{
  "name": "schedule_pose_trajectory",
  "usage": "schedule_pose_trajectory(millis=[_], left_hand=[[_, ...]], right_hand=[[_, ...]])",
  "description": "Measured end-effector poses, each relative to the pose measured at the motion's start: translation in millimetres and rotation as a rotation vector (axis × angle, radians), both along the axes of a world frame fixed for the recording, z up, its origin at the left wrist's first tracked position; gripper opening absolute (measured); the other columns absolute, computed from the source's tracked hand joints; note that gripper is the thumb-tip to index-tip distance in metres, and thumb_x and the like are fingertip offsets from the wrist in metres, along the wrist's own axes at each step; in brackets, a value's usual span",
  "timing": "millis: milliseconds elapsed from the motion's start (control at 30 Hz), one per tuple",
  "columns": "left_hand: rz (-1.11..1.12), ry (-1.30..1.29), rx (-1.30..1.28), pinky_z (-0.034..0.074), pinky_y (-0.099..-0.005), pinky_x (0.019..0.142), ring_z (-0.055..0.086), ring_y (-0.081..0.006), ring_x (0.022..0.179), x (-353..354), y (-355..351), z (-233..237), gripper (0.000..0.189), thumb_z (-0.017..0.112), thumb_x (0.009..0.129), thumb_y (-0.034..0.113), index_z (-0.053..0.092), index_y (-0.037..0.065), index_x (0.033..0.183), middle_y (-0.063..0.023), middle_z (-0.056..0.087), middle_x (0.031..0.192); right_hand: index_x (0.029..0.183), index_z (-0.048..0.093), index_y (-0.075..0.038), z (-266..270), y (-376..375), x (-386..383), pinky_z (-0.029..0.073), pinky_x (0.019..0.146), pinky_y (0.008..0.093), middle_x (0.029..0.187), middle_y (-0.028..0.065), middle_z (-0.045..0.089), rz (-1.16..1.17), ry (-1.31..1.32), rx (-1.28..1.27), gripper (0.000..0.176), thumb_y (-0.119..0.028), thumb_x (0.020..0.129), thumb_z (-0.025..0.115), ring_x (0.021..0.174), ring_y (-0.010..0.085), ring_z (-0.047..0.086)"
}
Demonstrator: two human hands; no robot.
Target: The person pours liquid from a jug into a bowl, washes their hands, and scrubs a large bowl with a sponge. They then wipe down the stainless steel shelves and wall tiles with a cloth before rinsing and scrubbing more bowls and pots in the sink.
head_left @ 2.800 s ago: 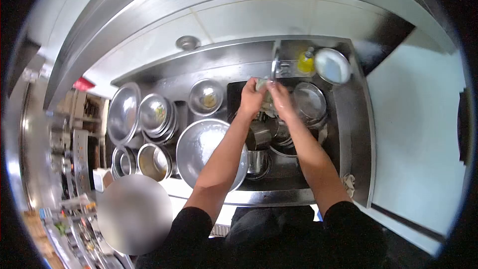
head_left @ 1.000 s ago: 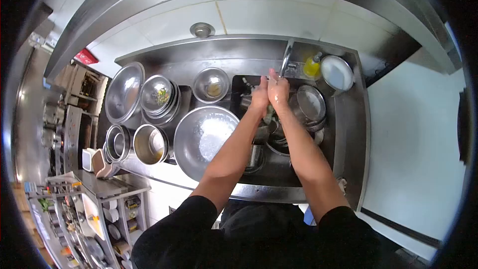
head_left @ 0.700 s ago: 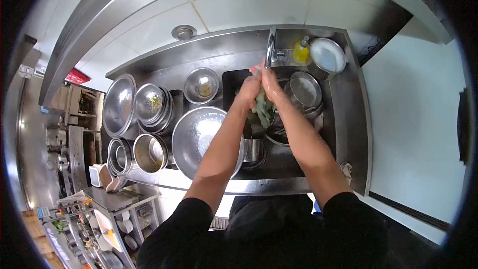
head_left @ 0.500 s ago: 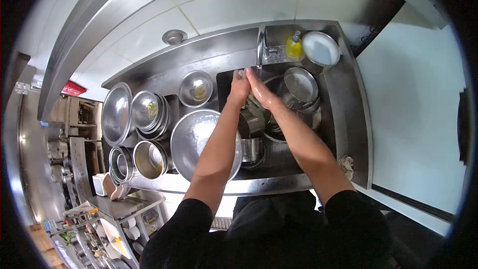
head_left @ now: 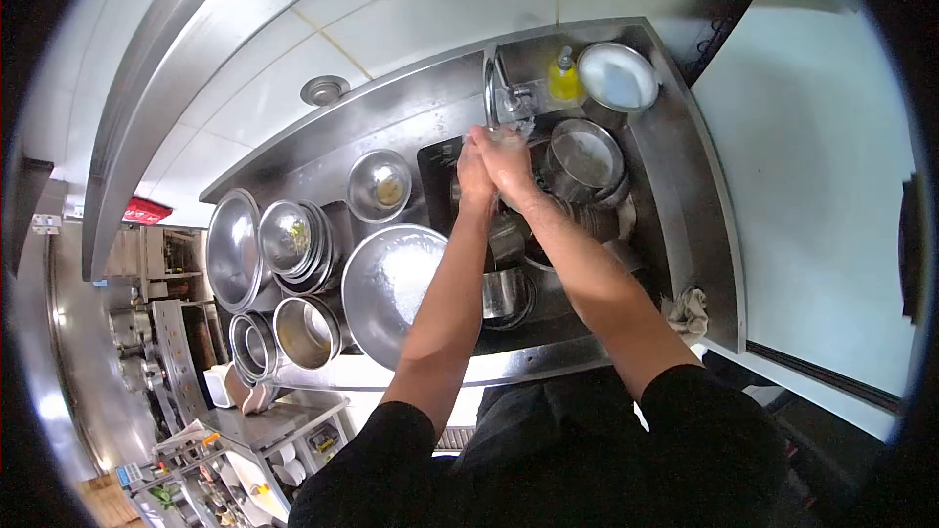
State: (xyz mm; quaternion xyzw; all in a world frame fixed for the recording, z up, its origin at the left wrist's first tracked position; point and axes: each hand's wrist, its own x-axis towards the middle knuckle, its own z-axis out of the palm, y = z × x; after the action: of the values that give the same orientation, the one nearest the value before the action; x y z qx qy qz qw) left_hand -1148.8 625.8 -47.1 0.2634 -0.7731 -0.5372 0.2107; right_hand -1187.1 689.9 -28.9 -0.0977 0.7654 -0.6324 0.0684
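Note:
Under the metal faucet (head_left: 491, 88), my left hand (head_left: 473, 168) and my right hand (head_left: 507, 158) press against each other with wet skin. Water splashes over the back of my right hand, which lies partly across my left. Fingers of both look fairly straight rather than fisted, though the palms are hidden. I see no object held between them. Beneath them, the dark sink (head_left: 435, 161) contains stacked metal pots, among them a steel pot (head_left: 504, 293) and a pot with whitish contents (head_left: 585, 158).
Left of the sink stand a large steel bowl (head_left: 386, 284), a small bowl (head_left: 380, 186), stacked bowls (head_left: 287, 238) and pots (head_left: 305, 332). A yellow soap bottle (head_left: 563, 78) and a pot with foam (head_left: 618, 78) are behind right. A crumpled cloth (head_left: 688, 313) lies on the right edge.
My hands went from palm to palm with fingertips up to right over left, directly in the faucet's water, which now splashes. The view has shifted slightly.

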Motion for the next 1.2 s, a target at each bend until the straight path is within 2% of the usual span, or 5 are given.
schedule_pose_trajectory(millis=[233, 400, 600, 1033, 1200], left_hand=[[-0.053, 0.024, 0.717, 0.052, -0.0309, 0.081, 0.064, -0.0181, 0.094, 10, 2, -5, 0.043, 0.05, 0.104, 0.036, 0.063, 0.0, 0.125, -0.0085, 0.067, 0.112], [-0.01, 0.087, 0.73, 0.053, -0.0334, 0.068, 0.065, -0.0205, 0.073, 15, -17, 26, 0.017, 0.061, 0.092, 0.015, 0.069, 0.001, 0.094, -0.0084, 0.069, 0.087], [-0.108, 0.007, 0.727, 0.053, -0.0339, 0.08, 0.065, -0.0195, 0.089, 39, -50, 47, 0.024, 0.064, 0.09, 0.007, 0.064, 0.001, 0.114, -0.0095, 0.069, 0.102], [0.054, -0.127, 0.62, 0.049, -0.0354, 0.086, 0.061, -0.0222, 0.095, 2, -1, 23, 0.065, 0.044, 0.103, 0.053, 0.067, -0.007, 0.112, -0.0141, 0.07, 0.103], [-0.201, -0.098, 0.57, 0.049, -0.0322, 0.085, 0.062, -0.0178, 0.09, 17, -9, 68, 0.045, 0.061, 0.1, 0.037, 0.07, -0.005, 0.11, -0.0124, 0.071, 0.105]], right_hand=[[0.099, 0.071, 0.0, -51, 8, -20, 0.05, 0.081, 0.0514, 0.093, 0.0287, 0.068, 0.18, -0.029, -0.011, 0.053, -0.046, 0.102, 0.046, 0.093, 0.0479, 0.065], [0.09, 0.071, 0.002, -27, 36, -33, 0.049, 0.075, 0.0437, 0.078, 0.0225, 0.068, 0.393, -0.118, 0.154, 0.067, -0.06, 0.098, 0.049, 0.073, 0.0321, 0.065], [0.092, 0.069, 0.004, -4, 57, -57, 0.049, 0.069, 0.0372, 0.077, 0.0128, 0.067, 0.591, -0.002, 0.099, 0.052, -0.048, 0.089, 0.07, 0.071, 0.0184, 0.058], [0.102, 0.068, -0.001, 13, 10, -29, 0.051, 0.073, 0.0443, 0.089, 0.0211, 0.072, 0.242, 0.041, 0.145, 0.037, -0.036, 0.094, 0.063, 0.083, 0.0394, 0.068], [0.091, 0.07, 0.002, -37, 22, -57, 0.047, 0.069, 0.0337, 0.079, -0.0005, 0.063, 0.408, -0.154, -0.143, 0.041, -0.038, 0.096, 0.064, 0.077, 0.0099, 0.051]])
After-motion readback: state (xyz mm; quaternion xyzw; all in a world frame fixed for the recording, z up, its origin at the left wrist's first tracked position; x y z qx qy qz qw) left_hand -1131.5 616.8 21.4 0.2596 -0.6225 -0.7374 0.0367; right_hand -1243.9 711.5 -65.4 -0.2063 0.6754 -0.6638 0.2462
